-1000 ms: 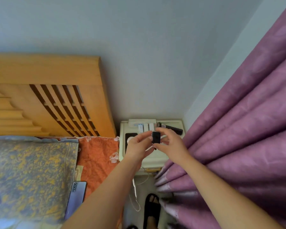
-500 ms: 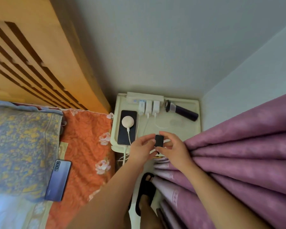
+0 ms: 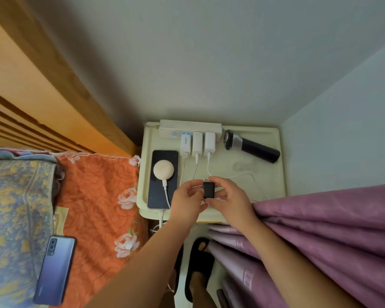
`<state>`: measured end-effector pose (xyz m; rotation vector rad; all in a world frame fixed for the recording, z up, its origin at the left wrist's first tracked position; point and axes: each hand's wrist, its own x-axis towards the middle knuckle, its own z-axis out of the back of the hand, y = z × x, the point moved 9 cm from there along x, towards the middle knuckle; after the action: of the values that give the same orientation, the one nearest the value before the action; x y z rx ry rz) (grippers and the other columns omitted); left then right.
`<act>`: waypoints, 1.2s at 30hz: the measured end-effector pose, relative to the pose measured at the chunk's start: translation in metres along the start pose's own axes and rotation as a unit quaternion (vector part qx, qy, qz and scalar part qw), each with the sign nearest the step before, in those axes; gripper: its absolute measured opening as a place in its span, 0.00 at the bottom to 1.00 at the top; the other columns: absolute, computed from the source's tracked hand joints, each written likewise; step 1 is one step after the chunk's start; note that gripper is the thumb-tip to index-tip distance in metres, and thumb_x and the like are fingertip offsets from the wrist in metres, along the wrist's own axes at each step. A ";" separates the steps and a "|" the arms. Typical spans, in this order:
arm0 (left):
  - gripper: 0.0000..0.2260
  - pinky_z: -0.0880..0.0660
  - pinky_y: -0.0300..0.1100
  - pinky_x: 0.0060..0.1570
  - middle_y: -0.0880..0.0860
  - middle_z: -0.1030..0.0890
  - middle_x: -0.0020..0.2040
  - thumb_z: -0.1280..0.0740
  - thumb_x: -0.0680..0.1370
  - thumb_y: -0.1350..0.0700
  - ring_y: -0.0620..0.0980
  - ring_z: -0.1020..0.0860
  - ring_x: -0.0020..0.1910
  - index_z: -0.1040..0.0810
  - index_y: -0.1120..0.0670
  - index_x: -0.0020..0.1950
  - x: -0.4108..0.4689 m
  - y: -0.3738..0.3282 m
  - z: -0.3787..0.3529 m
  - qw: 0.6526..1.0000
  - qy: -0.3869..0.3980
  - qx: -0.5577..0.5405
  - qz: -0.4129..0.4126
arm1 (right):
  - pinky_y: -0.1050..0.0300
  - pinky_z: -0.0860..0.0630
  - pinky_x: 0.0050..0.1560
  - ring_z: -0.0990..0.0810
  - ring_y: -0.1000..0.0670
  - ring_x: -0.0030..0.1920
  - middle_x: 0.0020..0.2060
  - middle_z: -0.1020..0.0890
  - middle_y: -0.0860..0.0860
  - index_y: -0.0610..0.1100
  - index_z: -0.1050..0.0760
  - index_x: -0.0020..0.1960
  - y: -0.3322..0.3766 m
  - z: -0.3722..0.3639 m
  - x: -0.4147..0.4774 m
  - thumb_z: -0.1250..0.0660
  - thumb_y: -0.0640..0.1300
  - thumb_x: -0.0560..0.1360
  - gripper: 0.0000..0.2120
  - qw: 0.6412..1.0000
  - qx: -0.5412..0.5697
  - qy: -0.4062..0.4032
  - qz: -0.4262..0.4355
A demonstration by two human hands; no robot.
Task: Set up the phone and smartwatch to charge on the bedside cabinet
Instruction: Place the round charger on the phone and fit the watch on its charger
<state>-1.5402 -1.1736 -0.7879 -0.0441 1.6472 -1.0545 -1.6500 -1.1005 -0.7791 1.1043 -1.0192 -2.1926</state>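
Note:
A small black smartwatch (image 3: 208, 189) without a strap is held over the front of the cream bedside cabinet (image 3: 269, 174). My left hand (image 3: 187, 200) pinches its left side and my right hand (image 3: 229, 200) grips its right side and top. A white cable (image 3: 236, 175) runs from a plug toward the watch; its end is hidden by my fingers. A dark phone (image 3: 162, 181) lies flat on the cabinet's left side with a round cream charging puck (image 3: 163, 170) on it.
A white power strip (image 3: 190, 127) with three white adapters (image 3: 197, 143) sits at the cabinet's back, beside a black electric shaver (image 3: 251, 148). A purple curtain (image 3: 320, 223) presses against the cabinet's right front. A second phone (image 3: 56, 270) lies on the bed. A sandalled foot (image 3: 198, 267) stands below.
The view has tilted down and closer to the cabinet. Both hands stay on the smartwatch, which now sits lower over the cabinet's front.

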 end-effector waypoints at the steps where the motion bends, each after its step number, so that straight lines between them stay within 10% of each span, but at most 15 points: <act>1: 0.11 0.21 0.37 0.41 0.53 0.18 0.50 0.40 0.79 0.64 0.45 0.19 0.45 0.22 0.56 0.59 0.003 0.000 0.000 1.000 -0.003 0.011 -0.004 | 0.71 0.30 0.46 0.22 0.57 0.44 0.55 0.22 0.51 0.48 0.28 0.64 -0.002 -0.002 0.003 0.27 0.38 0.68 0.26 1.000 -0.008 0.001 0.002; 19: 0.20 0.28 0.49 0.64 0.44 0.27 0.67 0.44 0.80 0.62 0.41 0.29 0.66 0.31 0.47 0.70 -0.014 0.015 0.000 0.988 -0.018 0.143 -0.063 | 0.59 0.27 0.57 0.22 0.50 0.51 0.52 0.23 0.46 0.46 0.27 0.64 -0.010 -0.017 0.033 0.29 0.36 0.70 0.24 0.999 -0.021 -0.034 0.010; 25: 0.24 0.38 0.27 0.56 0.45 0.32 0.72 0.45 0.79 0.65 0.39 0.33 0.65 0.37 0.48 0.74 -0.015 0.010 -0.006 0.981 -0.002 0.176 -0.085 | 0.59 0.29 0.58 0.25 0.51 0.52 0.52 0.25 0.47 0.47 0.29 0.66 -0.002 -0.022 0.042 0.30 0.39 0.71 0.24 0.998 -0.054 -0.027 0.027; 36: 0.32 0.51 0.31 0.69 0.48 0.48 0.79 0.44 0.78 0.67 0.40 0.50 0.75 0.52 0.52 0.79 -0.010 0.022 -0.022 0.972 0.036 0.208 -0.105 | 0.57 0.27 0.54 0.25 0.51 0.52 0.50 0.24 0.50 0.47 0.29 0.65 -0.003 -0.022 0.042 0.31 0.42 0.71 0.23 0.991 -0.089 -0.092 0.041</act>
<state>-1.5441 -1.1419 -0.7952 0.0992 1.4756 -1.5639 -1.6554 -1.1361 -0.8098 0.7786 -0.9053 -2.2993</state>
